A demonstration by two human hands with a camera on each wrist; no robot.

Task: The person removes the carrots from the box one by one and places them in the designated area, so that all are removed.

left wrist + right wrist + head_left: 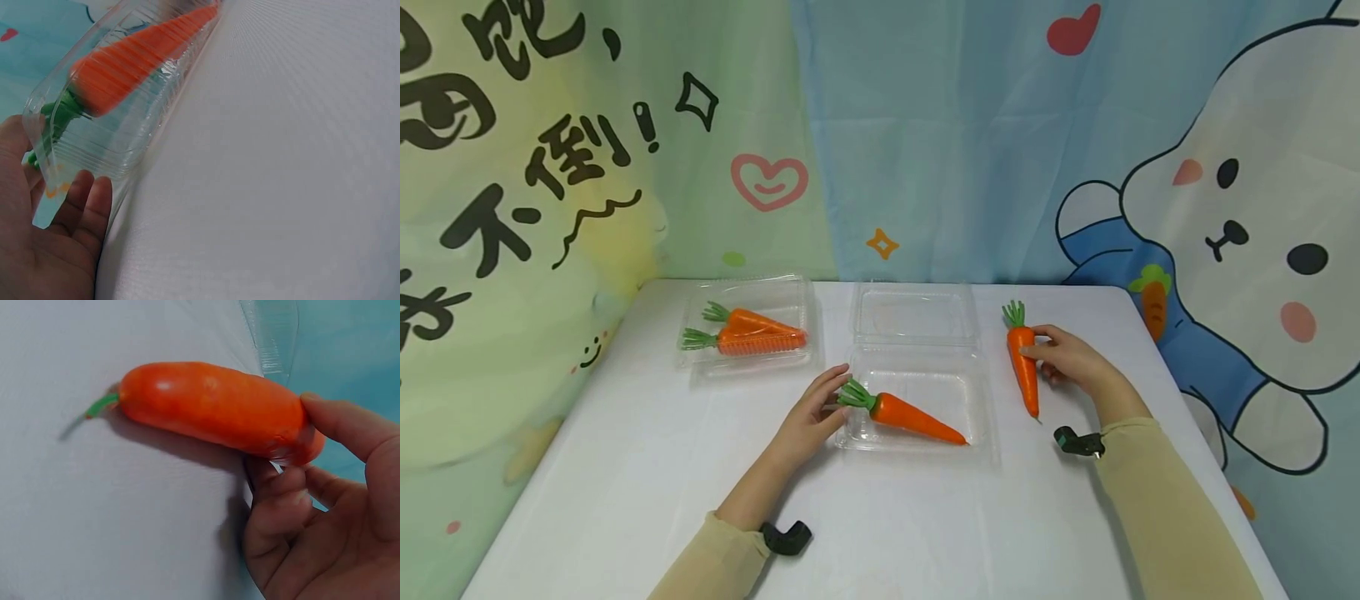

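My left hand [811,417] is at the left edge of an open clear plastic box [859,437], thumb and fingers gripping its rim in the left wrist view. Inside lies an orange toy carrot [917,417], its green top beside my left fingertips and its tip toward the box's lower right corner. My right hand [1071,362] pinches a second carrot [1025,375] between thumb and fingers, close over the table to the right of the box. That carrot's green top points away from me. In the right wrist view its thin green tail [103,403] shows.
The open box's lid [917,312] lies back toward the backdrop. Another clear box [782,292] with two carrots [760,333] stands at the back left of the white table [647,467]. A printed cloth backdrop [917,150] hangs behind the table's far edge.
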